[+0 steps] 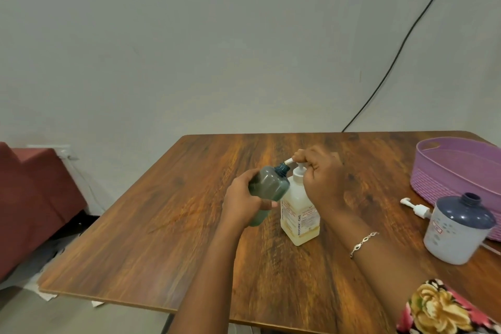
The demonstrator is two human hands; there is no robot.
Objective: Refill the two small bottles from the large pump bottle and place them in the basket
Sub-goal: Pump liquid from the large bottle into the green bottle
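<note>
While the left hand [241,198] grips a tilted grey-green small bottle [268,184] around its body, the bottle's open neck meets the white spout [288,161] of the large pump bottle [298,217]. That large bottle stands upright on the table [162,225] just under the right hand [322,176], whose fingers curl over the pump head. Well to the right of the right hand stands a second small bottle [458,228], uncapped, with a loose white pump [414,207] lying beside it. Beyond them, further from the hands, sits the purple basket [433,179].
</note>
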